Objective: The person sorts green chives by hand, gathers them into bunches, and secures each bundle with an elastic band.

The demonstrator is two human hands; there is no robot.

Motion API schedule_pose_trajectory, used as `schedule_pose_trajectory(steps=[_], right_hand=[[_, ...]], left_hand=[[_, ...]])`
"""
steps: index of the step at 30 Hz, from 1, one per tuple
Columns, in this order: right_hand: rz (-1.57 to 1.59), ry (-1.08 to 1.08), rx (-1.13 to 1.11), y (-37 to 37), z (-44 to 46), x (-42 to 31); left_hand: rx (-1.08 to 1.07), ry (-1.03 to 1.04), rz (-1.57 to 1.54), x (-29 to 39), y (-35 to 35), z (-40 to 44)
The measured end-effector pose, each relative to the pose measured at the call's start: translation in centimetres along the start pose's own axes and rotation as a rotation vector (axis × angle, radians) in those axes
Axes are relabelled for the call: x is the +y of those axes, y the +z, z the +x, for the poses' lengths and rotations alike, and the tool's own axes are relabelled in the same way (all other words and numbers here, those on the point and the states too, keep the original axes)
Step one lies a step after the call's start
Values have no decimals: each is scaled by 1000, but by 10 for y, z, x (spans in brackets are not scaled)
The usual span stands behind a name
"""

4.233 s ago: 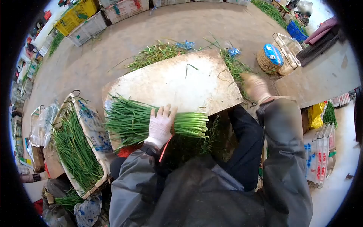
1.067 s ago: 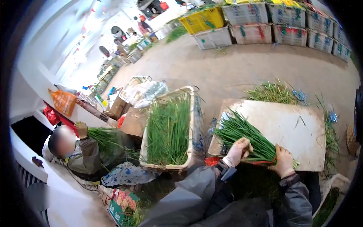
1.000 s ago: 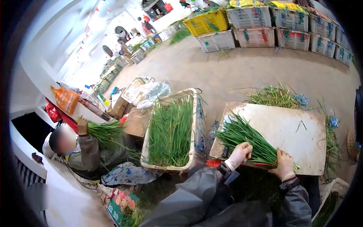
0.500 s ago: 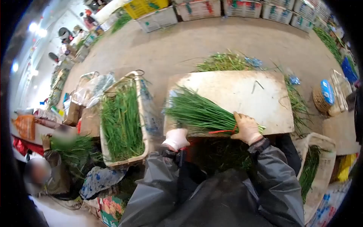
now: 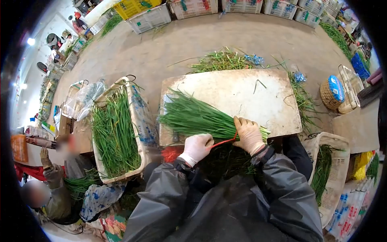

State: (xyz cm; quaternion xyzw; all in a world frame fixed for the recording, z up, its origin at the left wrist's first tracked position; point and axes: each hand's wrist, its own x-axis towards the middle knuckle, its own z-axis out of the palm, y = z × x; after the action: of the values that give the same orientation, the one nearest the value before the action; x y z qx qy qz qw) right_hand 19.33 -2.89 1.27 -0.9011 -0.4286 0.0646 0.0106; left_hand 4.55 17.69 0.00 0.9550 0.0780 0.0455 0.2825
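Note:
A bunch of long green chives point(image 5: 197, 115) lies across the pale worktop point(image 5: 278, 97), leafy ends to the left and pale cut ends to the right. My right hand point(image 5: 248, 135), gloved, is closed round the bunch near its cut ends. From there a red tie point(image 5: 223, 142) stretches to my left hand point(image 5: 197, 149), also gloved, whose fingers pinch its end just off the front edge of the board. Whether the tie goes all the way round the stems is hidden by the right hand. A cluster of red strands point(image 5: 171, 153) hangs beside the left wrist.
Left of the board stands a long crate point(image 5: 135, 133) full of chives; another crate point(image 5: 338, 161) with chives is at right. Loose trimmings point(image 5: 221, 61) lie beyond the board. A co-worker's sleeve point(image 5: 58, 197) shows at lower left. A wicker basket point(image 5: 329, 97) sits at right.
My left hand has moved right toward the bunch and now pulls the red tie taut. My right hand stays round the stems. The whole view has shifted slightly.

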Motion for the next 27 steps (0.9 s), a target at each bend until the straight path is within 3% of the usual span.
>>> schedule_pose_trajectory(steps=[3, 6, 7, 17, 24, 25, 27], right_hand=[[-167, -9, 176, 21, -15, -15], [-235, -36, 353, 34, -23, -21], [-231, -42, 388, 35, -24, -21], [-177, -49, 328, 34, -26, -24], [-49, -119, 71, -6, -39, -27], [-36, -136, 42, -14, -37, -26], [-2, -157, 9, -21, -32, -23]], left_hand=[[205, 74, 2, 14, -7, 5], [363, 338, 33, 27, -12, 20], [297, 351, 44, 26, -8, 22], [210, 254, 291, 15, 5, 37], [229, 126, 320, -2, 2, 37], [147, 62, 308, 2, -2, 37], [230, 85, 294, 1, -2, 38]])
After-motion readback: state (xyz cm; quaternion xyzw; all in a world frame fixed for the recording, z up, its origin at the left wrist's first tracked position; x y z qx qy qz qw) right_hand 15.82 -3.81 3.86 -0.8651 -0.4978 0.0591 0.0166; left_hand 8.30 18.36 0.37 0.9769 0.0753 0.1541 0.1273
